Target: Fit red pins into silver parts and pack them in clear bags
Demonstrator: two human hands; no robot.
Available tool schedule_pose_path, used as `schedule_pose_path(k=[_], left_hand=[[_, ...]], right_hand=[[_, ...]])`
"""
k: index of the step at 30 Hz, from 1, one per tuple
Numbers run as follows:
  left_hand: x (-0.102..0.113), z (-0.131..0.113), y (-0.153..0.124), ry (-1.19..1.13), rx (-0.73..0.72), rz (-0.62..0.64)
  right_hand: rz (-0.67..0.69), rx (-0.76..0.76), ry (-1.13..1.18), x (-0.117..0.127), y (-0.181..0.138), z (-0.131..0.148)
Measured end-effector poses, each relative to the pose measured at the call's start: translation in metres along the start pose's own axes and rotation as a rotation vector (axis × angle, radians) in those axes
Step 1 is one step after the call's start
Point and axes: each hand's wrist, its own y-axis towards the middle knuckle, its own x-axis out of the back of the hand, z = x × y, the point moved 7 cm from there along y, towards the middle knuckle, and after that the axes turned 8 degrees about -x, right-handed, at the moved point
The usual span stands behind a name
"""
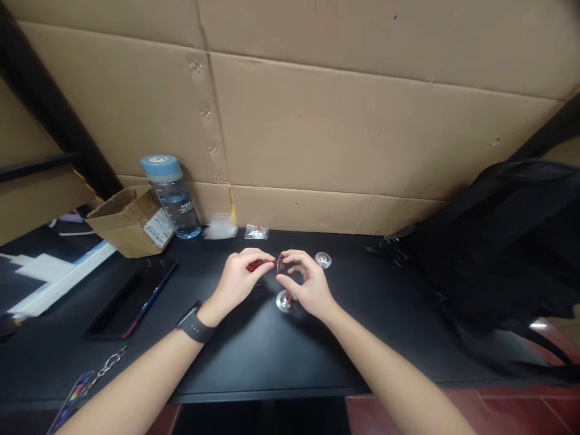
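My left hand [240, 275] pinches a bunched red cord [259, 264], its end at the face of a small round metal disc. That disc [280, 264], which looks like a finger cymbal, is held edge-on by the fingers and thumb of my right hand [306, 281]. Just below my right hand, a shiny domed disc [284, 301] of the same kind lies on the table with a bit of red at its centre. Another silver domed disc [323, 260] rests to the right of my right hand. My fingers partly hide the cord.
At the back stand a blue-lidded water bottle [174, 199] and an opened cardboard box [129, 226]. Plastic packaging [220, 227] and a small clear packet [257, 232] lie by the cardboard wall. A phone [131, 299] is on the left, a black backpack [502, 254] on the right.
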Motion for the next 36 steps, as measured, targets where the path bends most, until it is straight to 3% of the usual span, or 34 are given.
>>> schedule_pose_path(k=[3, 8, 14, 17, 20, 26, 30, 36], left_hand=[[-0.010, 0.003, -0.004, -0.170, 0.079, 0.011], [-0.018, -0.008, -0.006, -0.201, 0.023, 0.017], [-0.017, -0.015, -0.011, 0.015, -0.012, -0.007], [-0.011, -0.021, -0.012, 0.175, -0.047, -0.049], [-0.005, -0.027, -0.011, 0.272, -0.090, -0.075], [-0.006, -0.027, -0.009, 0.259, -0.131, -0.005], [0.000, -0.023, -0.009, 0.190, -0.069, -0.060], [-0.018, -0.030, -0.012, 0.270, -0.189, 0.151]], right_hand=[[-0.053, 0.010, 0.040, -0.002, -0.003, 0.004], [-0.061, 0.006, 0.069, -0.003, -0.005, 0.008], [-0.051, -0.056, 0.046, -0.002, -0.006, 0.002], [0.029, -0.115, -0.009, -0.004, -0.005, 0.000], [0.103, -0.076, -0.094, -0.006, -0.003, 0.006], [0.073, -0.041, -0.209, -0.002, -0.002, 0.006], [0.001, -0.027, -0.346, 0.005, 0.000, 0.002], [0.066, 0.012, -0.372, 0.010, 0.001, 0.012]])
